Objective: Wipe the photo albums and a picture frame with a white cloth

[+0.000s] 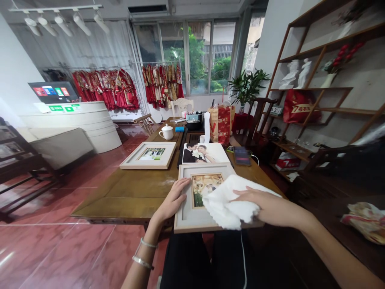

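Observation:
A picture frame [183, 218] with a pale wooden border lies at the table's near edge, a small printed photo in its middle. My left hand [173, 197] rests on the frame's left side, fingers stretched out over the border. Over the right part of the frame, my right hand [255, 202] has a white cloth [224, 200] bunched under its fingers. The cloth hides the photo's lower right and much of the frame's right side. Just beyond is a print of a couple [207, 154]. Farther left lies a second picture frame [129, 161].
The wooden table [126, 196] carries a white lidded mug [166, 131], a phone [242, 155] and a paper bag [221, 122]. A thin white cable [243, 257] hangs below the near frame. Shelving [300, 54] stands right; a white counter [72, 124] stands left.

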`<state>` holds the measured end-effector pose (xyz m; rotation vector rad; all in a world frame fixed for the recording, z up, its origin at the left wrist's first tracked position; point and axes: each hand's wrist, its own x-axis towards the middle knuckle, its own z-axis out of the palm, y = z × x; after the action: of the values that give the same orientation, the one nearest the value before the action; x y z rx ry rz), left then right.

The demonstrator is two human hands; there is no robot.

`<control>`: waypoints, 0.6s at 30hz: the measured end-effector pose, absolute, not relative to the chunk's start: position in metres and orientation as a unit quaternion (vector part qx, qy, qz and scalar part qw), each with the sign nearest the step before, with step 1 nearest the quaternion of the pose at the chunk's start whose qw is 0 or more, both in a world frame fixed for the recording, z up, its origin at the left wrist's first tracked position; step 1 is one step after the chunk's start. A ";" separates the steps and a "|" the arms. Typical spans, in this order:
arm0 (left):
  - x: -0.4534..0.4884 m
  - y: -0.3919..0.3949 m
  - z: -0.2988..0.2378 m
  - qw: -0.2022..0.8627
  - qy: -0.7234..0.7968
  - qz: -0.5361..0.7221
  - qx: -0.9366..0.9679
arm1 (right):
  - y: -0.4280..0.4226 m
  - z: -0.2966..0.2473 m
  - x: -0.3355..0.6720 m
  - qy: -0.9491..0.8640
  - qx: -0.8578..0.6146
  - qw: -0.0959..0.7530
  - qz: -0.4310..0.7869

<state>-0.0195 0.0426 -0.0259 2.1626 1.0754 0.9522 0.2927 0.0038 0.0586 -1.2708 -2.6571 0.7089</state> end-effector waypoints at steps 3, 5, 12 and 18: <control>-0.020 0.044 -0.027 0.268 0.398 0.355 0.803 | 0.039 0.040 0.292 -0.868 -0.462 0.086 0.163; -0.020 0.044 -0.026 0.267 0.396 0.356 0.803 | 0.065 0.031 0.287 -0.849 -0.505 0.110 0.111; -0.020 0.043 -0.025 0.262 0.401 0.350 0.805 | 0.110 0.025 0.250 -0.816 -0.556 0.152 0.038; -0.020 0.045 -0.027 0.259 0.394 0.355 0.807 | 0.064 0.025 0.240 -0.882 -0.438 0.117 0.126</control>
<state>-0.0202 0.0446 -0.0273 2.1872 1.0669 0.9618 0.2396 0.0638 0.0254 -1.2826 -2.5828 0.3686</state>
